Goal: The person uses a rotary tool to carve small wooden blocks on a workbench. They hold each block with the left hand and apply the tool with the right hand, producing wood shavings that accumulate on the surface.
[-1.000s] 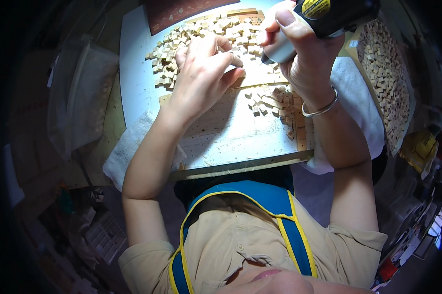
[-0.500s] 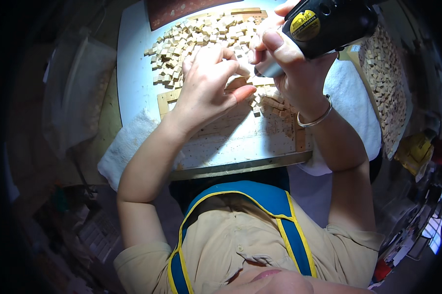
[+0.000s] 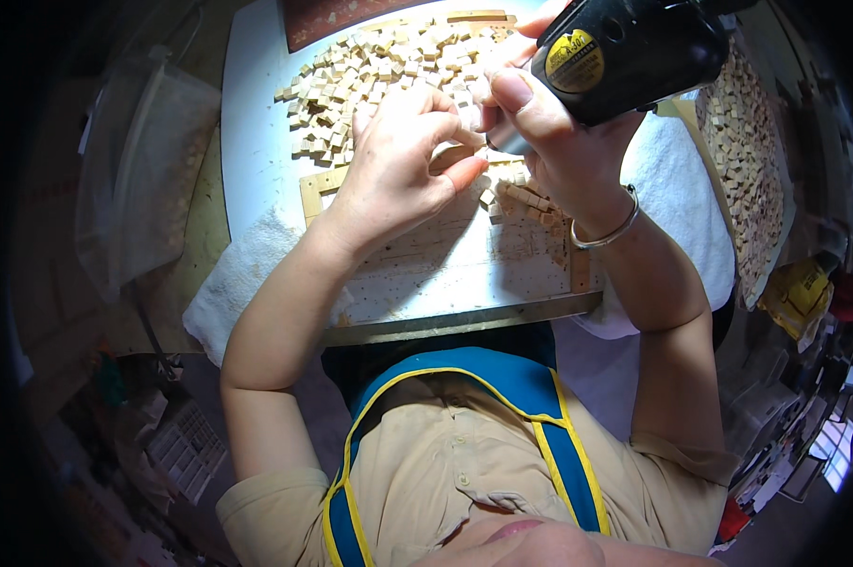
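White board (image 3: 252, 142), tool (image 3: 639, 57) in right grip (image 3: 578, 151)

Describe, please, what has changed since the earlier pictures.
The right hand, still gripping the black tool, has moved left and toward the person, bringing the tool closer to the left hand, which has also eased slightly toward the person. The heap of wooden cubes looks unchanged.

White cloth (image 3: 236, 276) left; yellow bag (image 3: 791, 298) far right; dark-red patterned panel (image 3: 337, 17) at top.
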Available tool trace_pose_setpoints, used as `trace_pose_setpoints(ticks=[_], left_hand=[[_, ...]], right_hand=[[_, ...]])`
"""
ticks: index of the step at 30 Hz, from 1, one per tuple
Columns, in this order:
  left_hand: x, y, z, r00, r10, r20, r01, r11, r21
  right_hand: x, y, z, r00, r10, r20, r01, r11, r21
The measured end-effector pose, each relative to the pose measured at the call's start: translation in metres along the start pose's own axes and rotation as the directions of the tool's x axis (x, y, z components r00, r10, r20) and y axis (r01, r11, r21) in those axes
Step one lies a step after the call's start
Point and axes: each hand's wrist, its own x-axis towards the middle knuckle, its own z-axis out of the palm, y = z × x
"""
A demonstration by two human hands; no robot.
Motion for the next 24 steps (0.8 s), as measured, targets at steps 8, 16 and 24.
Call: trace_pose_setpoints(ticks=[8,16,24], left_hand=[[-0.003,-0.005,0.001,0.999,-0.037,0.002,0.037,0.993,-0.115],[-0.005,-0.005,0.003,0.989,-0.126,0.076,0.137,0.976,-0.167],[-0.005,-0.003,0.001,0.973,-0.193,0.129,0.217,0.954,-0.208]], right_hand=[[0.003,0.006,-0.008,0.984,0.121,0.133,-0.159,0.929,0.333],[0.001,0.015,-0.028,0.988,-0.049,0.147,0.06,0.996,-0.072],[-0.001,0.002,-0.007,0.996,-0.014,0.088,0.036,0.968,-0.247]])
